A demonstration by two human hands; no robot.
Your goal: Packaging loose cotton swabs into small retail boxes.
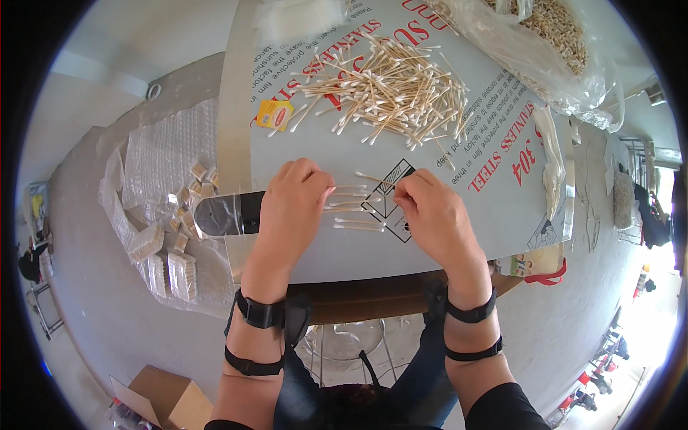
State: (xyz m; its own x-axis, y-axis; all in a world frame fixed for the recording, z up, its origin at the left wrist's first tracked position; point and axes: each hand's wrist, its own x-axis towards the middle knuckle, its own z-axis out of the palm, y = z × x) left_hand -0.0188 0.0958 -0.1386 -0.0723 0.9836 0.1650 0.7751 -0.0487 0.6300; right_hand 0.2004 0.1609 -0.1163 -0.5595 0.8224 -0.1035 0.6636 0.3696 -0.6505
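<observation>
Head view: left hand (292, 204) lies knuckles-up on the table, fingers curled narrow, fingertips touching the ends of a short row of cotton swabs (356, 208) laid side by side. Right hand (432, 215) sits at 3 o'clock of that row, fingers bent close, tips on the opposite swab ends; whether it pinches one, I cannot tell. Both wrists carry black straps.

Surface: table (337, 251) covered by a grey sheet with red and black print. Loose pile of swabs (387, 89) at 12 o'clock of the hands, well apart from the row. Clear plastic bag (552, 50) holding more swabs at 1 o'clock, at the far right corner. Small yellow packet (274, 113) at 11 o'clock, near the pile.

At 9 o'clock, off the table edge, plastic sheeting (158, 215) on the floor with small bundled packs (179, 272).

Edges: near table edge runs just under both wrists. Bare sheet lies between the row and the pile.
</observation>
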